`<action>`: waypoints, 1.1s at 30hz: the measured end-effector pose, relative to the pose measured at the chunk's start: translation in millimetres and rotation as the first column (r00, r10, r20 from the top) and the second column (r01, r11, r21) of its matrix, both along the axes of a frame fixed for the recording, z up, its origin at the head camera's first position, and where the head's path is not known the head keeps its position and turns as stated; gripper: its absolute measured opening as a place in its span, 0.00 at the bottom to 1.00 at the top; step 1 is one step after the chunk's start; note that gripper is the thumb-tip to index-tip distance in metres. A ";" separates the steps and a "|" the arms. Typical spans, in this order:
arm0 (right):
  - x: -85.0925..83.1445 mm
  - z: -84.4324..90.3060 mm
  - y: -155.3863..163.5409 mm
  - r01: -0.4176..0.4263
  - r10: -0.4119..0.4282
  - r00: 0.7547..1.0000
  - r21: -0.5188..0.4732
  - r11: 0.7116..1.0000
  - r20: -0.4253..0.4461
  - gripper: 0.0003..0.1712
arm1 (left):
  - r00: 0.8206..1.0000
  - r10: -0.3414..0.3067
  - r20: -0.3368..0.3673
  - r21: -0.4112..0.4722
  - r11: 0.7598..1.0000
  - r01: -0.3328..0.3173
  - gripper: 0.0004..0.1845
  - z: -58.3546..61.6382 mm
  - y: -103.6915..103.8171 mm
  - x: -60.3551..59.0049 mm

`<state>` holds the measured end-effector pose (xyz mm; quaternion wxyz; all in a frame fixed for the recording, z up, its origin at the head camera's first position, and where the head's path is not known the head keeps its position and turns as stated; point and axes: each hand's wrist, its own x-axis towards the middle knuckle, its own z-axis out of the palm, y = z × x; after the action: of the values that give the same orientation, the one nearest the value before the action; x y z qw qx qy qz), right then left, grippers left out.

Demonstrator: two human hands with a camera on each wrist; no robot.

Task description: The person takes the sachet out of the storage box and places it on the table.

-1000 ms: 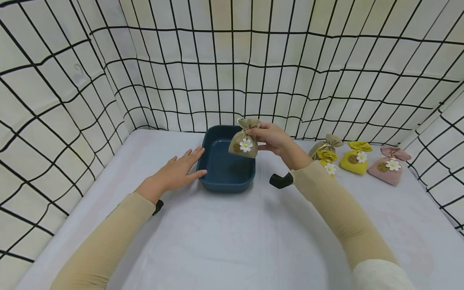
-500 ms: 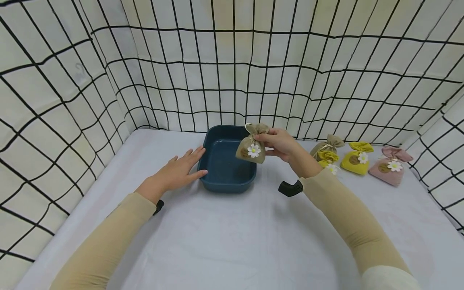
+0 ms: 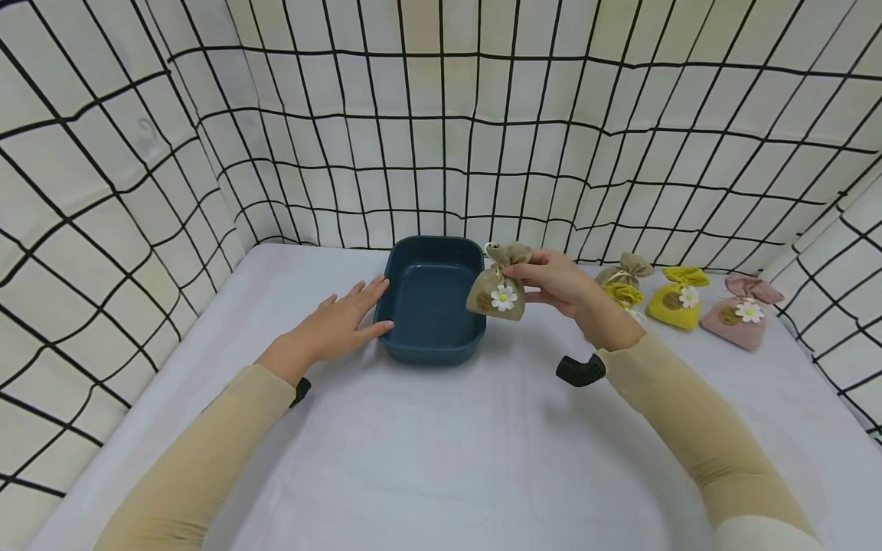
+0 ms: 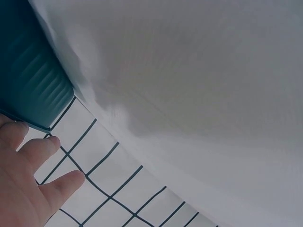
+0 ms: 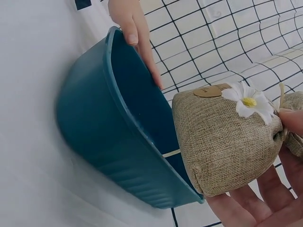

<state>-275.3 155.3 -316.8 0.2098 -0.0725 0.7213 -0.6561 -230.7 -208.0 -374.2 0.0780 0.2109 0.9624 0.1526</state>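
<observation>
My right hand (image 3: pixel 561 283) pinches a beige burlap drawstring sachet (image 3: pixel 498 289) by its gathered neck; a white daisy and a small brown patch decorate its front. The sachet is held at the right rim of a blue plastic basin (image 3: pixel 430 355). In the right wrist view the sachet (image 5: pixel 222 142) hides part of the basin's rim (image 5: pixel 120 106). My left hand (image 3: pixel 338 321) lies with fingers extended against the basin's left rim. The left wrist view shows the fingers of that hand (image 4: pixel 23 175) at the basin's edge (image 4: pixel 33 71).
To the right on the white cloth (image 3: pixel 413 459) lie a yellow sachet (image 3: pixel 675 306), a pink sachet (image 3: pixel 736 321) and another beige sachet (image 3: pixel 627 269), with a second yellow one (image 3: pixel 622 294) partly hidden behind my right arm. Black wire grid (image 3: pixel 441 119) walls surround the surface.
My right hand has moved right and slightly nearer with the beige sachet, from over the basin's interior to its right rim. My left hand has stayed at the basin.
</observation>
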 end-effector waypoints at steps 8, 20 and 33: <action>9.4 -2.2 19.8 0.001 -0.001 1.000 -0.021 1.000 0.001 0.09 | 1.000 -0.003 -0.007 -0.006 1.000 0.003 0.46 -0.9 -0.7 -1.0; 22.9 -4.2 66.6 0.034 -0.035 0.999 -0.071 0.997 -0.021 0.16 | 1.000 0.002 -0.005 -0.001 1.000 -0.002 0.46 0.7 -0.9 -0.9; 30.1 -3.1 124.3 0.080 -0.085 0.996 -0.151 0.985 -0.027 0.14 | 1.000 0.002 -0.005 0.005 1.000 -0.002 0.46 -3.2 -1.3 0.2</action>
<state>-245.3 279.5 -319.9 0.1644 -0.0690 0.6759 -0.7151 -230.6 -209.2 -377.4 0.0748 0.2104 0.9624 0.1547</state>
